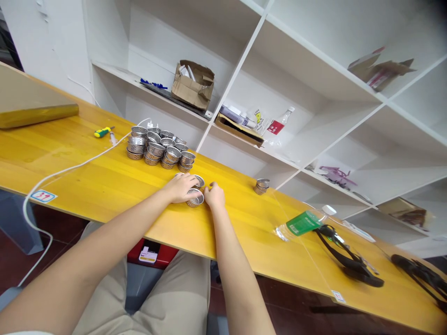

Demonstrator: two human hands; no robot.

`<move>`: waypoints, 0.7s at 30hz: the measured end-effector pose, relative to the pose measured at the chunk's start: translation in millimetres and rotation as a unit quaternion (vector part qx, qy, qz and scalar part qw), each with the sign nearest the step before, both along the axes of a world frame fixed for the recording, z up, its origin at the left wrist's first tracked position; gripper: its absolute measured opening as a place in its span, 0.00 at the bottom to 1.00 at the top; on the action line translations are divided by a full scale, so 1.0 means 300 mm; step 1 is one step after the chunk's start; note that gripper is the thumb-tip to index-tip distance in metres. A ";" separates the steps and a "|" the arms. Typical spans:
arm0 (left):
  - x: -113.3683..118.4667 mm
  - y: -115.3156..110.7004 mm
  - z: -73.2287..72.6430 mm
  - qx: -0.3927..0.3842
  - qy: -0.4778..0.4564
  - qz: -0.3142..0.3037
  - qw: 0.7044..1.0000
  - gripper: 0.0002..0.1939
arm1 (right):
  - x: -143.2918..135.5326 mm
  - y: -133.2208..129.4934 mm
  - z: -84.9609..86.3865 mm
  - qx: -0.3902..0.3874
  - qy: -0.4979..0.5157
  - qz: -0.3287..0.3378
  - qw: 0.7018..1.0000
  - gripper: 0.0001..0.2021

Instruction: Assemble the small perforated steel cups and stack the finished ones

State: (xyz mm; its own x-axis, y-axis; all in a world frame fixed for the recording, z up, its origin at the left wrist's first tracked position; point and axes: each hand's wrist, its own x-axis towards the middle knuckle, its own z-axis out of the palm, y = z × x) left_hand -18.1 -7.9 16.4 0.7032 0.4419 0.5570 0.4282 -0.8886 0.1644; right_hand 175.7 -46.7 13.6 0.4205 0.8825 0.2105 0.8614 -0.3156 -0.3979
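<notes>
Several small perforated metal cups stand on the yellow table in front of me. My left hand (180,188) curves over a small group of them, its thumb along the rim of the near metal cup (195,198). Another metal cup (199,181) sits just behind it, and a third is mostly hidden under the left fingers. Close by on the right is my right hand (214,195), its fingers curled inward. Whether it holds anything is hidden. Beyond the left hand, stacked metal cups (155,150) form a tight block.
Two stacked cups (261,186) stand farther right, near the shelf. A bottle with a green label (303,224) lies beside a black strap-like device (349,260). At left are a screwdriver (103,132) and a white cable (84,163). White shelving (237,70) rises behind the table.
</notes>
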 end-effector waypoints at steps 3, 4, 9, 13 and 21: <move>-0.010 0.014 0.001 -0.024 -0.025 0.046 0.998 0.21 | 0.004 0.014 -0.021 0.098 0.007 0.100 0.990 0.22; -0.012 0.018 0.001 -0.034 -0.025 0.059 0.997 0.21 | 0.005 0.020 -0.029 0.115 0.012 0.130 0.985 0.20; -0.020 0.035 0.004 -0.054 -0.005 0.102 0.993 0.22 | 0.011 0.041 -0.044 0.100 0.024 0.153 0.983 0.20; -0.024 0.042 0.003 -0.047 0.000 0.125 0.991 0.21 | 0.018 0.039 -0.028 0.067 0.030 0.097 0.993 0.17; -0.029 0.042 0.004 -0.002 -0.048 0.117 0.992 0.15 | 0.040 0.044 -0.019 0.079 0.177 -0.035 0.980 0.07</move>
State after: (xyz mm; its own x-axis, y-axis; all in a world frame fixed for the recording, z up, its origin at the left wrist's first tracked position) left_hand -26.7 4.7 17.7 0.5246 0.5893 0.6144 0.6048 -0.7659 0.2182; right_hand 187.9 -33.5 7.8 0.5503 0.8169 0.1726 0.6396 -0.2796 -0.7161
